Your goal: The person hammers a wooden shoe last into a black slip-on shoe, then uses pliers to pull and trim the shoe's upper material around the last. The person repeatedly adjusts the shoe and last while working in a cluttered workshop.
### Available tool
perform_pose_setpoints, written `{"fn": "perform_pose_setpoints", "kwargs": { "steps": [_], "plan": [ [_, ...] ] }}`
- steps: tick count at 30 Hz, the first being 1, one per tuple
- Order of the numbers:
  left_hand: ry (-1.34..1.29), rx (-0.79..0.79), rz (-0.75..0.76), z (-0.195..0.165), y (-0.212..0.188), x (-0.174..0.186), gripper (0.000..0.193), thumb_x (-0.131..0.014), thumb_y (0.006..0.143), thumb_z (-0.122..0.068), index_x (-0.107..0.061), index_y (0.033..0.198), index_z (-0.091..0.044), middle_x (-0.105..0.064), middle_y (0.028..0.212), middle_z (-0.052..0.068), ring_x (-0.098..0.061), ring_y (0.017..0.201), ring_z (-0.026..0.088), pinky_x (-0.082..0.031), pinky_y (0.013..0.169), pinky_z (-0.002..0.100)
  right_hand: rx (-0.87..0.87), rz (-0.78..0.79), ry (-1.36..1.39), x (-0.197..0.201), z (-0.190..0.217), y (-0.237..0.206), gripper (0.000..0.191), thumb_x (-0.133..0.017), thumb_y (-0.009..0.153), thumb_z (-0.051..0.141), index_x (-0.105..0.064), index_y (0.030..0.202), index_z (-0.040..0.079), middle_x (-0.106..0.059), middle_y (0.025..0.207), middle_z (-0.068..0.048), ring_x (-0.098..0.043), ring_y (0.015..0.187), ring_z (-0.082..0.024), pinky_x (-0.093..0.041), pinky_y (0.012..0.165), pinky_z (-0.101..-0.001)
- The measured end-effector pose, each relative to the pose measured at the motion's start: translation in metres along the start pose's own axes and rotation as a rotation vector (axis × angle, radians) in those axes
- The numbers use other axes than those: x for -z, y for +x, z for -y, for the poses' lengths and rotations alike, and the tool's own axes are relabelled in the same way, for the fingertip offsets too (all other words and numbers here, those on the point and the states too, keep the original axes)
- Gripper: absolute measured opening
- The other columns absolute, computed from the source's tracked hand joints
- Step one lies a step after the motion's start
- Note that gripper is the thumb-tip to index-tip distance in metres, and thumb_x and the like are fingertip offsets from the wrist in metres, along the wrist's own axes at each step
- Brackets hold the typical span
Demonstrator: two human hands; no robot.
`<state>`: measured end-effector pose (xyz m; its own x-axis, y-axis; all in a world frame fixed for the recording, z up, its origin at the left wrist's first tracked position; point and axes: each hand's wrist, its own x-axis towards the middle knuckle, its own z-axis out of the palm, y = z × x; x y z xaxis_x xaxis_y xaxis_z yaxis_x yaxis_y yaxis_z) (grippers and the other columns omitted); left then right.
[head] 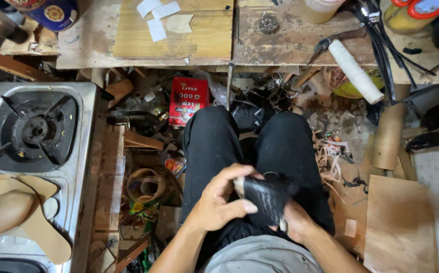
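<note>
Seated worker braces a black leather piece over the lap; left hand curls around it, thumb pressed flat on top. Right hand supports beneath; its fingers are hidden.

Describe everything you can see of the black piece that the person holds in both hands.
The black piece looks like textured leather, dark and slightly glossy, bent or folded. A pale edge or lining shows at its left side. It is held over the lap, above black trousers. The left hand wraps it from the left, thumb across its front; the right hand grips it from below.
</note>
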<state>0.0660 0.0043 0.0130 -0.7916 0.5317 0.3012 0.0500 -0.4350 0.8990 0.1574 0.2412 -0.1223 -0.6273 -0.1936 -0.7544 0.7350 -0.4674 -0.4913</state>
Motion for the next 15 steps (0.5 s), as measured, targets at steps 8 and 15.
{"fn": "perform_pose_setpoints", "kwargs": {
  "steps": [8,15],
  "plan": [
    [0.073,-0.007,0.171,-0.025,0.002,-0.001,0.039,-0.08,0.096,-0.021,-0.067,0.13,-0.006,-0.07,0.126,0.014,-0.068,0.119,0.028,-0.055,0.107,0.037,0.001,0.191,-0.028,-0.013,0.018,-0.012,0.05,-0.047,0.102,0.045,-0.066,0.123,0.003,-0.072,0.109,-0.01,-0.071,0.095,-0.017,-0.059,0.079,-0.0327],
    [0.077,-0.011,0.205,-0.027,0.0,0.002,0.035,-0.078,0.099,-0.024,-0.067,0.127,-0.005,-0.071,0.131,0.014,-0.07,0.119,0.028,-0.056,0.107,0.037,-0.111,0.395,0.176,-0.022,0.028,-0.012,0.058,-0.044,0.105,0.049,-0.069,0.115,-0.003,-0.074,0.102,-0.016,-0.073,0.091,-0.023,-0.059,0.079,-0.0348]
  ]
}}
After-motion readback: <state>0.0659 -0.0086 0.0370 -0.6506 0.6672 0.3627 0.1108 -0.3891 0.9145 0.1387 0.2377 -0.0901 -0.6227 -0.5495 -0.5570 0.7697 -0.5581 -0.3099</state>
